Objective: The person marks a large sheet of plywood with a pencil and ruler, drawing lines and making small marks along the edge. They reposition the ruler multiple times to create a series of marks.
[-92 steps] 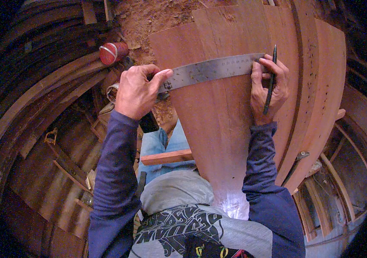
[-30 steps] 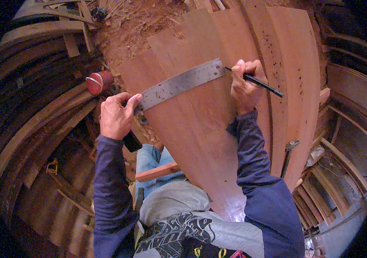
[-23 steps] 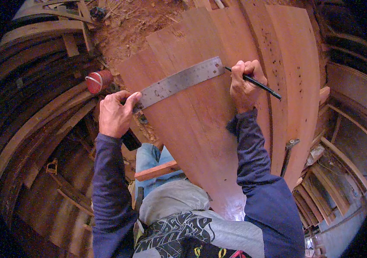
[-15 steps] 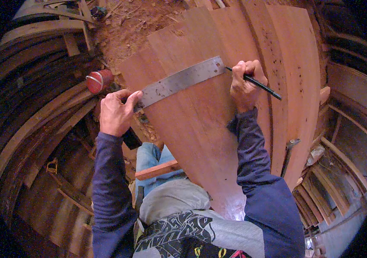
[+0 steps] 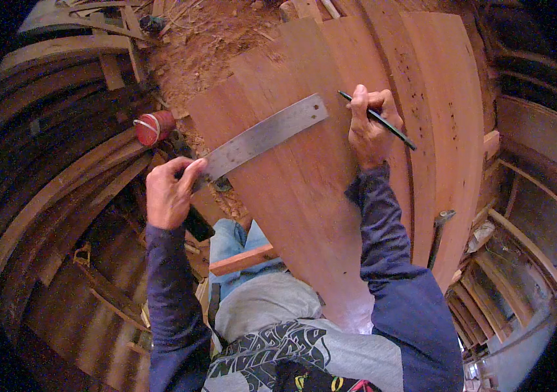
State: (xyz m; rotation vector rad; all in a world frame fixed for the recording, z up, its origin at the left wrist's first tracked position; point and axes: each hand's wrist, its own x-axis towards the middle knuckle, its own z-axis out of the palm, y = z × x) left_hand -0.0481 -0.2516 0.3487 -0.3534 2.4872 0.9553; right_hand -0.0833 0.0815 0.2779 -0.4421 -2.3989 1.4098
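My left hand (image 5: 168, 193) pinches the near-left end of a try square between thumb and fingers. Its wide steel blade (image 5: 265, 137) slants up to the right across a reddish-brown wooden board (image 5: 291, 209). A dark stock (image 5: 198, 224) shows below that hand, partly hidden by it. In my right hand (image 5: 371, 127) is a dark pencil (image 5: 389, 128), held between thumb and fingers, its tip pointing up and left. The tip is a short way right of the blade's far end, apart from it. Whether the tip touches the wood I cannot tell.
A hammer (image 5: 440, 235) lies on the boards right of my right arm. At the left, a red can (image 5: 154, 127) with a pale band stands beside stacked curved planks (image 5: 63, 176). A handsaw (image 5: 89, 268) lies lower left. A wood strip (image 5: 242, 260) crosses my lap.
My left hand and the try square have shifted down and left, and the blade tilts more steeply. The gap between blade end and pencil has widened. My right hand stays nearly in place.
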